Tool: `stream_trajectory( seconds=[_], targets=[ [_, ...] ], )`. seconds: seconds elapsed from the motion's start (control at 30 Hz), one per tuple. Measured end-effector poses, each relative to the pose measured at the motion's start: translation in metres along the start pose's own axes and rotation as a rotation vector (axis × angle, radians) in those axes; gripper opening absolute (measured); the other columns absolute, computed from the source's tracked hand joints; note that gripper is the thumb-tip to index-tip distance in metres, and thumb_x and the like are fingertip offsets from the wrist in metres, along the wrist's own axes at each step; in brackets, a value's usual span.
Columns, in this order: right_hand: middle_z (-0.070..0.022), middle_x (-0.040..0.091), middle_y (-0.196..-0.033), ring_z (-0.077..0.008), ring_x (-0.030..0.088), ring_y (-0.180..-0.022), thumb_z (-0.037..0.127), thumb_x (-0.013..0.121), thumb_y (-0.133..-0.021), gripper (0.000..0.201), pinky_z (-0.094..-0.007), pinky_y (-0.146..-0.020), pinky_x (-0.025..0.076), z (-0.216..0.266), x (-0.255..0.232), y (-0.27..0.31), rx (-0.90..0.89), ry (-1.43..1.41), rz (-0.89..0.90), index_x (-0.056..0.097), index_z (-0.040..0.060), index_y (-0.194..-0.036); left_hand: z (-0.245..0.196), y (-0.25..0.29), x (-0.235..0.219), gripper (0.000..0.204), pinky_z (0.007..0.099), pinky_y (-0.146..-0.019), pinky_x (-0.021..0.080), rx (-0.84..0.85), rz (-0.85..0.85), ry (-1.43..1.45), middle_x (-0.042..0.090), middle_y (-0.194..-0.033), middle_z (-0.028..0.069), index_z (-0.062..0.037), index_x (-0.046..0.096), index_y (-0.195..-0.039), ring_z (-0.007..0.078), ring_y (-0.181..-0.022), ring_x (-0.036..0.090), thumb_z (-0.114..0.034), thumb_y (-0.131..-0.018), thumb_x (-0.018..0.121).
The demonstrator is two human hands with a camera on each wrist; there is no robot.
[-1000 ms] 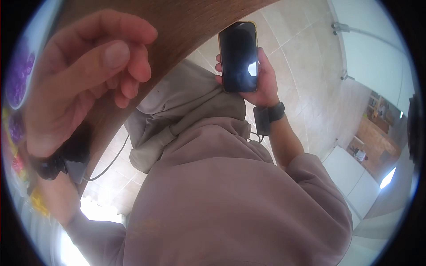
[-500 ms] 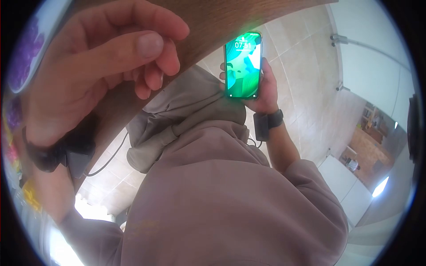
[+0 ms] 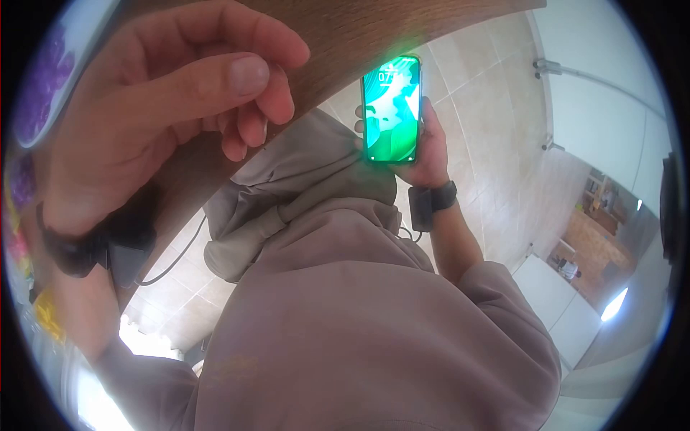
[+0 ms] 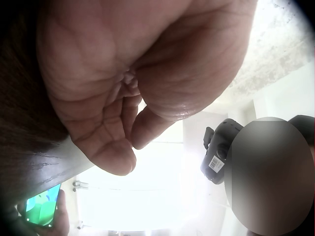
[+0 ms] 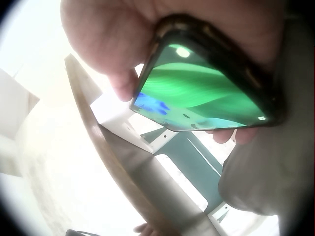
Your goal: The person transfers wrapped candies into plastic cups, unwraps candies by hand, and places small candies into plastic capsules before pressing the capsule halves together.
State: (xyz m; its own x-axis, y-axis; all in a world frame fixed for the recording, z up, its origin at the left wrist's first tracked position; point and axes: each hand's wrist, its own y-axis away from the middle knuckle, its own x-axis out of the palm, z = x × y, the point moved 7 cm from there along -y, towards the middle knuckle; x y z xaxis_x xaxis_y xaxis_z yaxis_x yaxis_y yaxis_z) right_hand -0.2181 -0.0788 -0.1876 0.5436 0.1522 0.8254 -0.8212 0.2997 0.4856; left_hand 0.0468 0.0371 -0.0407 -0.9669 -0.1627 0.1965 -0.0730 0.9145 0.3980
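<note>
1. Compared with one second earlier, the left hand (image 3: 136, 122) had shifted nearer the phone (image 3: 392, 118) in the head view, and the dark screen (image 3: 388, 136) had lit up; over the last half second, little moved.
2. Right hand (image 3: 431, 154): its grip was closed round the phone, held just beyond the curved edge of the tabletop (image 3: 345, 43). Left hand: its grip was released and empty, fingers loosely bent, apart from the phone.
3. Judging progress, holding and waking the phone were done; only wallpaper and a partly legible clock showed, with nothing opened.
4. Glossy glass glowed green inside a dark, round-cornered case (image 5: 211, 34). Brown wood grain contrasted with the soft, matt mauve top (image 3: 352, 323), creased trousers (image 3: 309, 154) and pale square-tiled floor (image 3: 467, 108).
</note>
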Motion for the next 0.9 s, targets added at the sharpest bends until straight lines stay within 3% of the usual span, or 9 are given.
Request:
stream_trajectory(
  seconds=[0.2,0.9],
  targets=[
    [-0.0260,0.056,-0.139,-0.0388,0.062,-0.121,0.057,0.023,-0.108,0.076,-0.0529,-0.107,0.049,-0.0027,0.0077,0.0009,0.012,-0.001,0.053,0.038,-0.0028,-0.152,0.0006,0.0012,0.0009,0.029,0.0192,-0.061,0.050,0.011,-0.001,0.020,0.069,-0.085,0.0038,-0.0010,0.065,-0.117,0.0061,-0.069,0.064,-0.024,-0.099,0.066],
    [-0.0268,0.055,-0.141,-0.0407,0.062,-0.120,0.057,0.030,-0.107,0.072,-0.0556,-0.105,0.050,-0.0071,0.0015,-0.0009,-0.006,0.004,-0.006,0.040,0.0023,-0.153,0.0017,0.0058,-0.0010,0.029,0.0197,-0.061,0.050,0.017,-0.007,-0.002,0.069,-0.084,0.0040,-0.0010,0.065,-0.117,0.0062,-0.069,0.063,-0.025,-0.100,0.065]
  ],
)
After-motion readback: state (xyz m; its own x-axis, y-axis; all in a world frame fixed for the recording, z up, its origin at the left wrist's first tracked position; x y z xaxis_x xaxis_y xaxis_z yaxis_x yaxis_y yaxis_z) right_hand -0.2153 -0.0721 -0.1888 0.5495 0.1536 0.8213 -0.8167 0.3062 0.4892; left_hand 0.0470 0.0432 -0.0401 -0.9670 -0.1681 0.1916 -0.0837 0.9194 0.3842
